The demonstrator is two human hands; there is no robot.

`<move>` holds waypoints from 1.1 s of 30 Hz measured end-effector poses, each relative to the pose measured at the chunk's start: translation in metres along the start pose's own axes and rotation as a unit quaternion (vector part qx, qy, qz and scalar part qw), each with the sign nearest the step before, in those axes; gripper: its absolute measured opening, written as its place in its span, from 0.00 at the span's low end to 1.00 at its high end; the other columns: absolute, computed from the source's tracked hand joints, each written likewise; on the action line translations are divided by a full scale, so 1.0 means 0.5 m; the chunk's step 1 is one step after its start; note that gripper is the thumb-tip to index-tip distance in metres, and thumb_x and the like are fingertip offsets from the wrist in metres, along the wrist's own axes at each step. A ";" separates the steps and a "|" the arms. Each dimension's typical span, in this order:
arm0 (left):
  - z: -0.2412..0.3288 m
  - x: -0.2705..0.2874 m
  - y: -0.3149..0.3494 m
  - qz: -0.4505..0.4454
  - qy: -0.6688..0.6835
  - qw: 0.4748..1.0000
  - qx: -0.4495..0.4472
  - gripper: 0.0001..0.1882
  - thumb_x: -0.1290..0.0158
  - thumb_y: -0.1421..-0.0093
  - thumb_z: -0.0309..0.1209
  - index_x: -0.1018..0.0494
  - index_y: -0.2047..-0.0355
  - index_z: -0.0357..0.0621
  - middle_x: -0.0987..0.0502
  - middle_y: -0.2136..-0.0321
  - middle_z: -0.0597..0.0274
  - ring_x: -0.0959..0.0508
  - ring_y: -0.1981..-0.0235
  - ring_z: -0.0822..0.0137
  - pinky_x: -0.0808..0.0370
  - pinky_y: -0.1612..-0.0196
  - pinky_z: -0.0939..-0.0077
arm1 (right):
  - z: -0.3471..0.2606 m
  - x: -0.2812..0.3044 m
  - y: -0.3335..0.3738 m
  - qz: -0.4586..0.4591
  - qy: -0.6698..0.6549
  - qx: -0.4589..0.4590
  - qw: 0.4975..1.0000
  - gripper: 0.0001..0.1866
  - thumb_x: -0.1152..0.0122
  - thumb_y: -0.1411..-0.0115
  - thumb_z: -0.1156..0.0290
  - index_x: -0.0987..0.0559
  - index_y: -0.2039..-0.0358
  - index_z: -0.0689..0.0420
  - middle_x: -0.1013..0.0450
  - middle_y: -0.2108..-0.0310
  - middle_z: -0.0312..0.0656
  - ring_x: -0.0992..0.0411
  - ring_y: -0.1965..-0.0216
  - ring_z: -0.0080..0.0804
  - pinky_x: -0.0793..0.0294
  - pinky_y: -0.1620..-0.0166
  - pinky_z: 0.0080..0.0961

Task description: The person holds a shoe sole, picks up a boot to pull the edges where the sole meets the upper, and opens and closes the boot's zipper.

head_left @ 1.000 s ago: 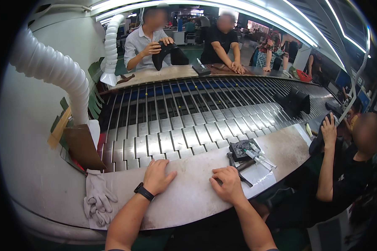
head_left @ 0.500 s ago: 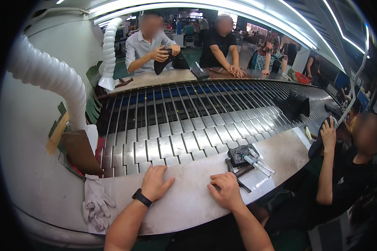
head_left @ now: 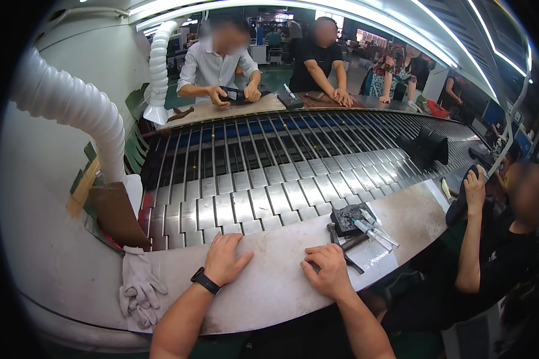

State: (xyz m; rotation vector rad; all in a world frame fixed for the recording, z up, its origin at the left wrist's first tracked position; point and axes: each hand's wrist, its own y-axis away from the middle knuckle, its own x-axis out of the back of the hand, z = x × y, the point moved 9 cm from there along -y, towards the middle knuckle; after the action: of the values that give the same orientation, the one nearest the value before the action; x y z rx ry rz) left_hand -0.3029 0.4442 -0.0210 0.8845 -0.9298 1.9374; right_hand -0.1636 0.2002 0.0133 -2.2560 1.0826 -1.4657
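My left hand (head_left: 224, 260), with a dark watch on its wrist, lies palm down on the pale worktop (head_left: 269, 293). Its fingers are stretched out at the board's far edge, the thumb apart, and nothing is held. My right hand (head_left: 328, 270) rests on the same board with loosely bent fingers and holds nothing. Just right of it lies a hammer (head_left: 344, 251), its handle pointing toward the black block (head_left: 346, 220). Several syringe-like tubes (head_left: 377, 233) lie beside the block. White-grey gloves (head_left: 141, 284) sit at the board's left end.
Beyond the board runs a slatted metal conveyor (head_left: 251, 203) carrying a black boot-like piece (head_left: 428, 146). White ducts (head_left: 78, 107) hang at left, above a brown panel (head_left: 117, 212). Across stand co-workers, one holding a black shoe part (head_left: 236, 96); another person (head_left: 491, 239) sits close at right.
The striped-shirt co-worker has lowered the black shoe part to the far worktop. My hands keep their places on the board; the whole view has shifted slightly.
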 end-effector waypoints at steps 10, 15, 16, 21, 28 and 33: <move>0.001 0.003 0.007 0.004 0.003 1.000 -0.008 0.30 0.35 0.36 0.44 0.24 0.42 0.35 0.19 0.45 0.43 0.23 0.39 0.44 0.39 0.24 0.42 | -0.010 -0.003 -0.001 0.006 0.008 0.003 1.000 0.06 0.26 0.43 0.70 0.15 0.69 0.56 0.15 0.57 0.43 0.20 0.55 0.44 0.28 0.41 0.46; 0.005 0.008 0.008 0.005 -0.007 1.000 -0.012 0.31 0.35 0.36 0.45 0.24 0.41 0.34 0.20 0.43 0.43 0.23 0.38 0.44 0.39 0.24 0.43 | -0.010 -0.002 -0.004 0.015 -0.002 0.006 1.000 0.06 0.26 0.43 0.70 0.15 0.69 0.56 0.14 0.57 0.44 0.20 0.55 0.45 0.28 0.43 0.44; 0.003 0.005 0.010 -0.003 -0.006 1.000 -0.006 0.31 0.35 0.36 0.45 0.24 0.41 0.34 0.20 0.43 0.43 0.23 0.39 0.44 0.39 0.24 0.43 | -0.010 -0.003 0.001 0.015 -0.001 0.007 1.000 0.06 0.26 0.43 0.70 0.15 0.69 0.56 0.14 0.57 0.44 0.20 0.55 0.45 0.28 0.43 0.44; -0.005 0.003 0.012 -0.010 -0.013 1.000 0.001 0.30 0.35 0.36 0.44 0.24 0.41 0.35 0.20 0.44 0.43 0.23 0.39 0.44 0.39 0.24 0.43 | -0.008 -0.018 0.007 -0.006 -0.001 0.003 1.000 0.07 0.26 0.41 0.68 0.14 0.67 0.56 0.15 0.55 0.43 0.20 0.52 0.44 0.30 0.39 0.46; -0.015 0.009 0.018 0.002 -0.009 1.000 0.000 0.30 0.34 0.36 0.44 0.24 0.41 0.36 0.19 0.44 0.44 0.23 0.39 0.43 0.39 0.24 0.40 | -0.044 -0.001 0.009 0.016 0.008 0.022 1.000 0.04 0.27 0.42 0.73 0.14 0.67 0.58 0.15 0.56 0.46 0.18 0.55 0.45 0.25 0.42 0.44; -0.016 0.011 0.019 0.004 -0.002 1.000 -0.003 0.30 0.34 0.36 0.44 0.24 0.41 0.36 0.19 0.44 0.44 0.23 0.39 0.43 0.38 0.24 0.40 | -0.203 -0.039 0.152 0.024 -0.346 -0.045 0.937 0.04 0.28 0.40 0.80 0.14 0.63 0.64 0.14 0.61 0.51 0.15 0.61 0.42 0.16 0.56 0.32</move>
State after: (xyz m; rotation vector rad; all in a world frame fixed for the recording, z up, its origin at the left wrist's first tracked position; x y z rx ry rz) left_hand -0.3154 0.4491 -0.0229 0.8817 -0.9419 1.9385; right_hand -0.2902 0.1796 0.0051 -2.4742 0.9591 -0.5070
